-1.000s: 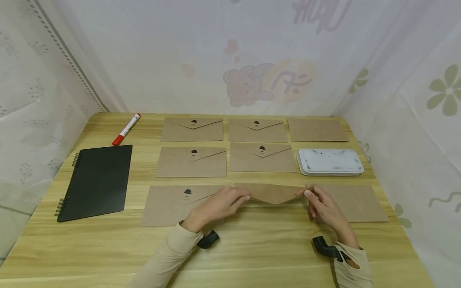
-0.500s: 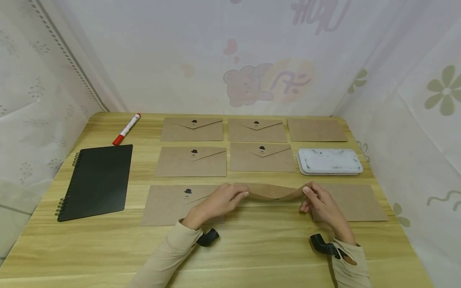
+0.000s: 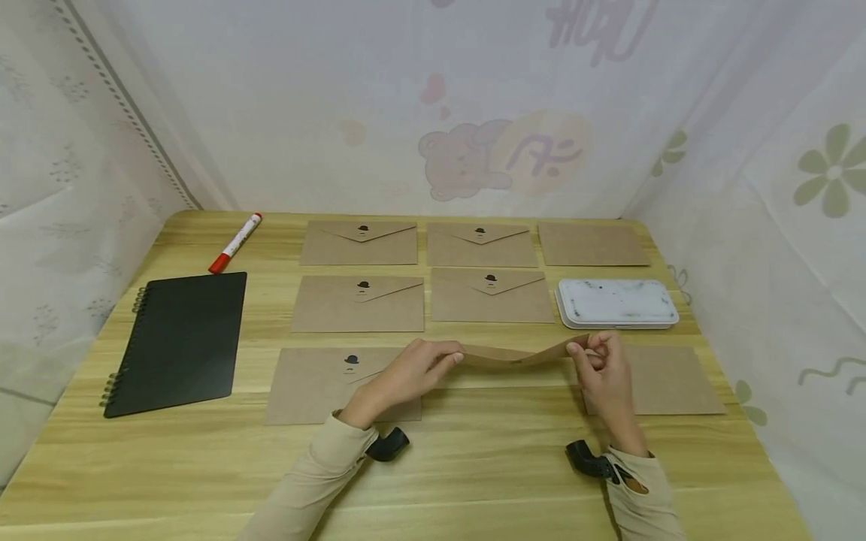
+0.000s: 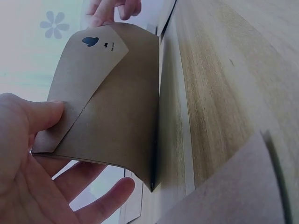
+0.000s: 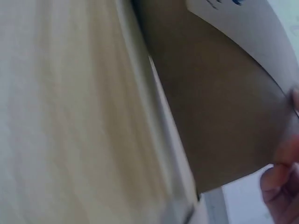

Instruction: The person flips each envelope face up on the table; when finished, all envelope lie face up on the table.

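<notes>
Both hands hold a brown paper envelope (image 3: 497, 357), tipped up on its long edge and bowed. In the left wrist view its pointed flap (image 4: 86, 70), printed with a small hat and moustache, lies over the front. My left hand (image 3: 413, 377) pinches one end, thumb on the flap and fingers behind. At the opposite end, my right hand (image 3: 604, 379) grips a corner between thumb and fingers, as the right wrist view partly shows. Just left lies another envelope (image 3: 304, 387) with the same print, partly covered by my left hand. A plain envelope (image 3: 670, 379) lies beyond my right hand.
Behind, several more envelopes (image 3: 358, 304) lie in rows on the wooden table (image 3: 473, 481). A white case (image 3: 617, 303) stands at the right. At the left are a black spiral notebook (image 3: 179, 342) and a red-capped marker (image 3: 235, 243). Patterned cloth (image 3: 304, 98) surrounds the table.
My right hand has risen slightly and turned, its wrist shifting left. The held envelope has tipped more upright, its right end lifting. My left hand has moved only a little.
</notes>
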The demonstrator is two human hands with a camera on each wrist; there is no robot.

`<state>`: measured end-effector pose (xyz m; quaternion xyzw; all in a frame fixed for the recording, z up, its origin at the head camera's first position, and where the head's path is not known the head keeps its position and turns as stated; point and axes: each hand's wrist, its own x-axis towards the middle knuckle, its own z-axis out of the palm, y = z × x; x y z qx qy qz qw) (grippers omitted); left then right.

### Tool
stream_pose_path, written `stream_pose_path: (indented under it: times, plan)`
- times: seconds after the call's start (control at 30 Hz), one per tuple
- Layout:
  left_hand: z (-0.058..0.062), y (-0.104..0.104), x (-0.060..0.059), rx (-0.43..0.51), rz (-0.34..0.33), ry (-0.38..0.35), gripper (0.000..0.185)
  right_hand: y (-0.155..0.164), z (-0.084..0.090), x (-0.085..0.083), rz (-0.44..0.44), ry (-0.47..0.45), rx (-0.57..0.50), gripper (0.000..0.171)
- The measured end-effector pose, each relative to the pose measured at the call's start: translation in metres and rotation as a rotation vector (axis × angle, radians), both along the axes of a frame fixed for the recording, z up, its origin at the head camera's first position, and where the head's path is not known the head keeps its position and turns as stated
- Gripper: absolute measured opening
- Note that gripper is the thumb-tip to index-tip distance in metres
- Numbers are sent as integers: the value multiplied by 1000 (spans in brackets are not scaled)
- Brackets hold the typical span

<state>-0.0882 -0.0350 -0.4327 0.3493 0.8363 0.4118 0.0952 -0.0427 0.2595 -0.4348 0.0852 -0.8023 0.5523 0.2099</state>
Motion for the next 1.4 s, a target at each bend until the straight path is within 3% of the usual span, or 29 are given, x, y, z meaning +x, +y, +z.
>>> stream_pose_path:
  times: [0.2, 0.33, 0.6, 0.7, 0.93, 1.07, 1.2, 1.4]
  plan:
    - [-4, 1, -1, 13, 32, 6, 24, -7, -5, -2, -58, 210, 194, 24]
    - [-4, 2, -1, 25, 58, 15, 23, -8, -11, -5, -49, 252, 206, 34]
    - [-4, 6, -1, 40, 137, 61, 19, -7, -14, -5, -49, 263, 168, 43]
    - [-6, 6, -2, 89, 181, 109, 15, -7, -14, -5, -60, 264, 168, 44]
    - [-11, 4, -5, 261, 270, 129, 22, -7, -15, -6, -84, 245, 185, 46]
    - [-14, 3, -6, 319, 313, 204, 27, -7, -15, -5, -113, 215, 218, 44]
    - [-15, 2, -9, 324, 297, 288, 17, -6, -14, -5, -118, 197, 232, 42]
    - [-15, 2, -10, 251, 251, 359, 15, 7, -37, -12, -135, 183, 264, 44]
